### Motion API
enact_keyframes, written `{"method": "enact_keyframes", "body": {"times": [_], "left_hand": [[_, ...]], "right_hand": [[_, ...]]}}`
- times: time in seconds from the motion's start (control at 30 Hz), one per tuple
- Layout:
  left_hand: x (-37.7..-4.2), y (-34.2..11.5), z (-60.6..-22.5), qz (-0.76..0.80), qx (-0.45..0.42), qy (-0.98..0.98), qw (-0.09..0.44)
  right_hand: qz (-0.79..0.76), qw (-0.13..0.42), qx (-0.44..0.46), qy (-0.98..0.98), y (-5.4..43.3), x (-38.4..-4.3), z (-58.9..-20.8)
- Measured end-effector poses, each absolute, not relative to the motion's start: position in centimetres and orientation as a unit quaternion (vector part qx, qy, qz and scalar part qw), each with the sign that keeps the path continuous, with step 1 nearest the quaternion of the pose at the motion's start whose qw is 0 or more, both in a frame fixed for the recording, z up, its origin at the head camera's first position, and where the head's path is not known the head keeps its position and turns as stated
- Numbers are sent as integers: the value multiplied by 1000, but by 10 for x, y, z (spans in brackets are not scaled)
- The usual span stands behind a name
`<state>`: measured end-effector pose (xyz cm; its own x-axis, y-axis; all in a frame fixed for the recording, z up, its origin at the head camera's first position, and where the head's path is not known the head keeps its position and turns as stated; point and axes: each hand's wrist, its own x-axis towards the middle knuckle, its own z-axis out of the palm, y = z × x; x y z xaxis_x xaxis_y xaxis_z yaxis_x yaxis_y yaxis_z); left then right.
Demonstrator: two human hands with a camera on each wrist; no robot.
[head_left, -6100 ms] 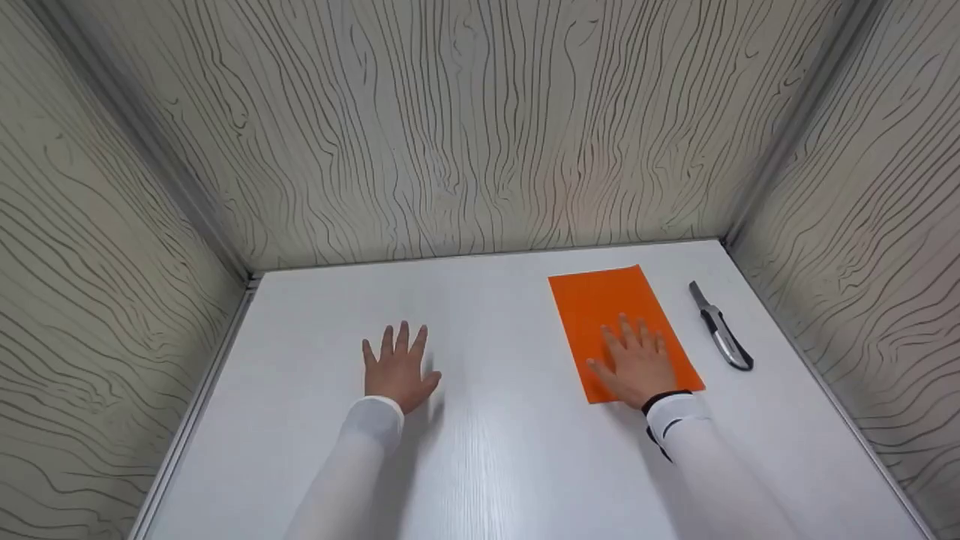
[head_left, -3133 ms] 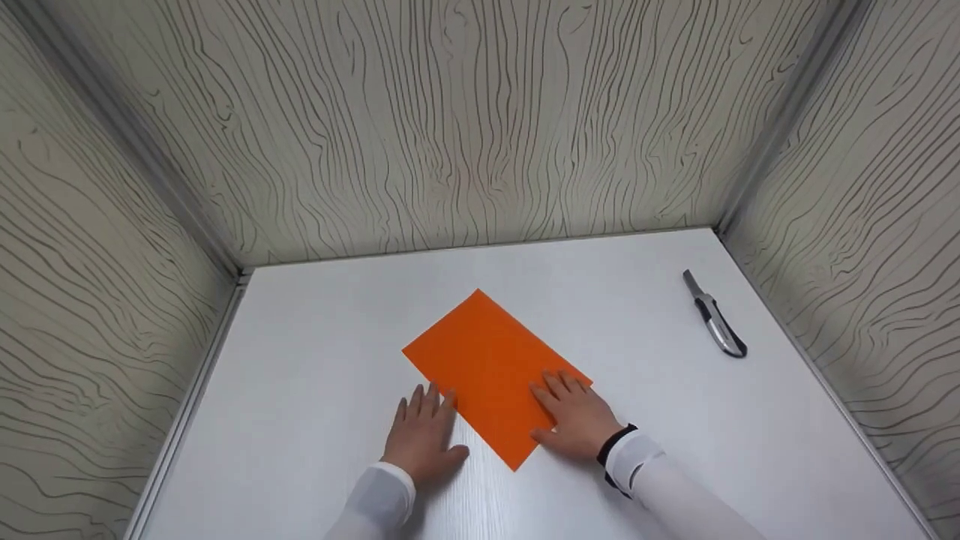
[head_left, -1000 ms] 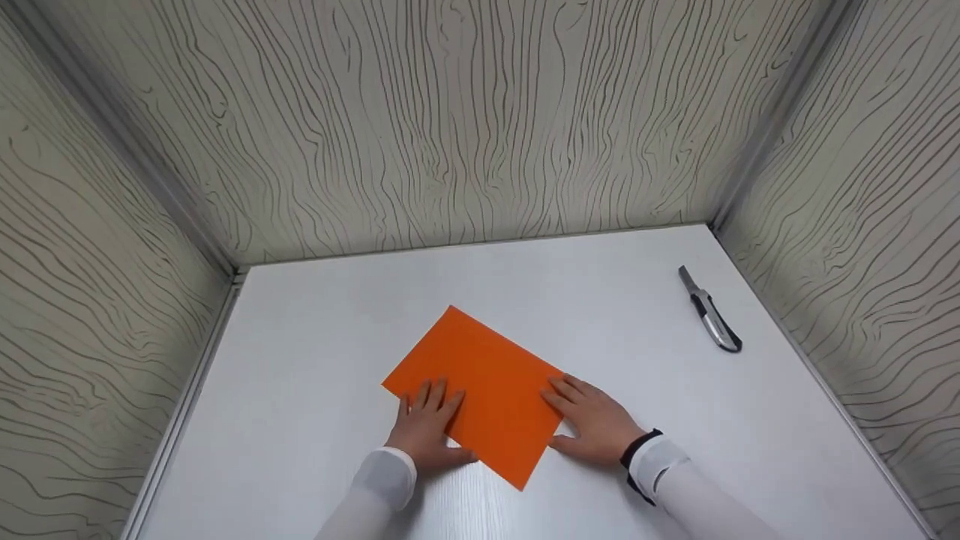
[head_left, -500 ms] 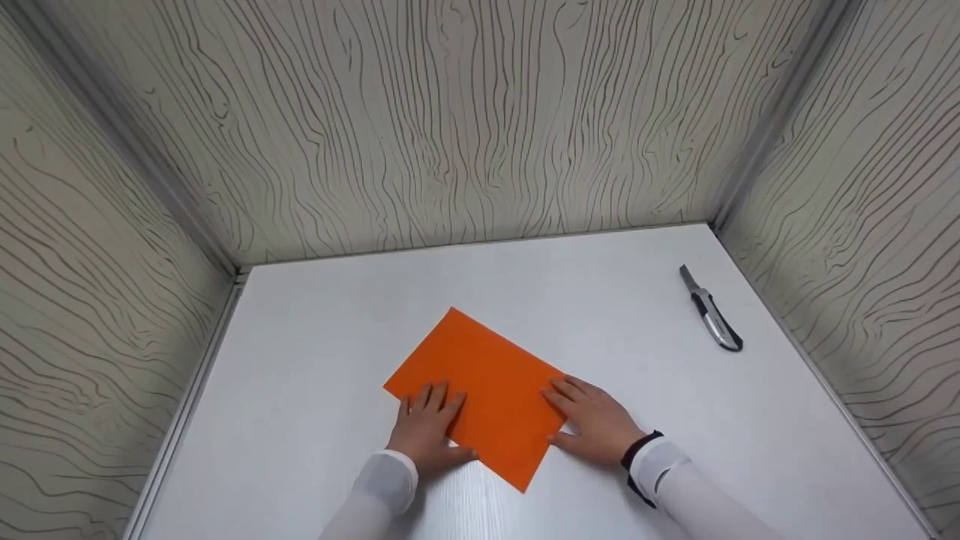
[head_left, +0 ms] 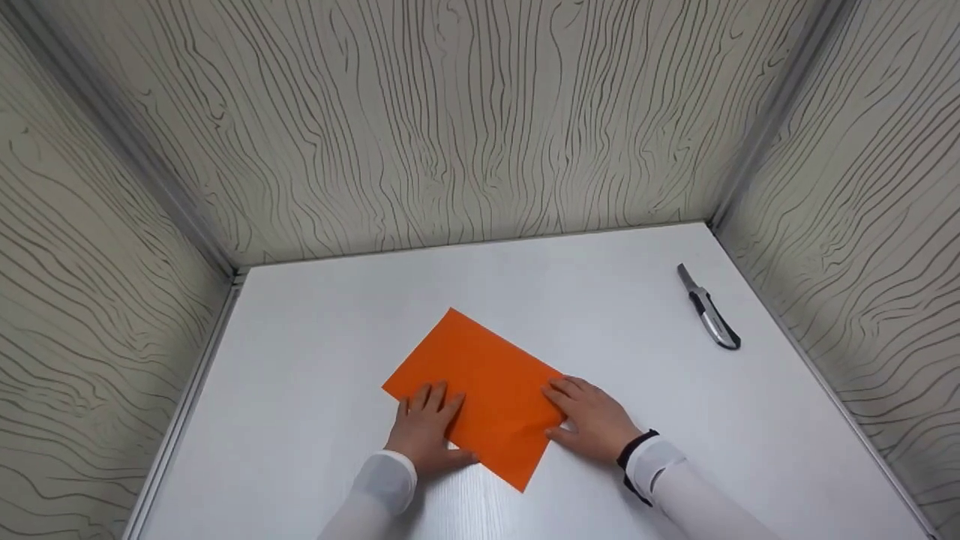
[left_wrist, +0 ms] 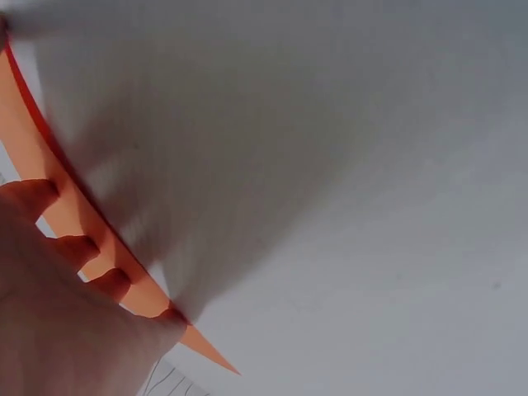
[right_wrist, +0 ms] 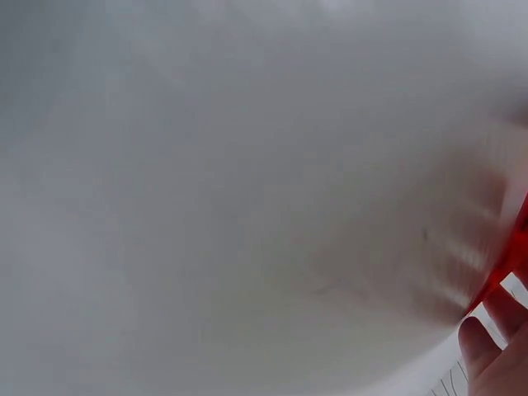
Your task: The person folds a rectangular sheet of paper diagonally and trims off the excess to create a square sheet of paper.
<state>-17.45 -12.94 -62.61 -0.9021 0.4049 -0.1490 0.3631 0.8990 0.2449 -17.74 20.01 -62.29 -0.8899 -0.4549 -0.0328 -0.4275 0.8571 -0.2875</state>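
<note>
Nearest me in the head view come two white sleeves [head_left: 356, 514], the right one with a black wristband [head_left: 636, 450] at its cuff. The left hand [head_left: 426, 433] rests on the paper's near left edge, fingers spread apart, thumb out along that edge. The right hand [head_left: 592, 418] covers the paper's right end, fingers close together, thumb apart from them at the edge; neither hand is clamped on anything that I can see. Under both lies a plain orange rectangular sheet of paper [head_left: 491, 375], set slantwise on the smooth white table [head_left: 315, 322], one corner towards me; the hands block my sight of parts of its border. Both wrist views catch only strips of it, the right one blurred. Farther off to the right, well apart from the hands, I have a silver-and-black utility knife [head_left: 709, 307]. Beyond stand the cream, wood-grain-patterned back wall [head_left: 465, 135] and grey corner strips [head_left: 780, 112], closing in the table
</note>
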Motion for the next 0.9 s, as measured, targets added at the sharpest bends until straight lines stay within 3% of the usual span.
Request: {"method": "enact_keyframes", "body": {"times": [0.43,0.9], "left_hand": [[-173,-128,-620,147,185,964,123],[-176,-129,-618,177,183,962,102]], "right_hand": [[-125,19,-230,965,196,-180,-623],[-168,56,-220,959,202,-180,-619]]}}
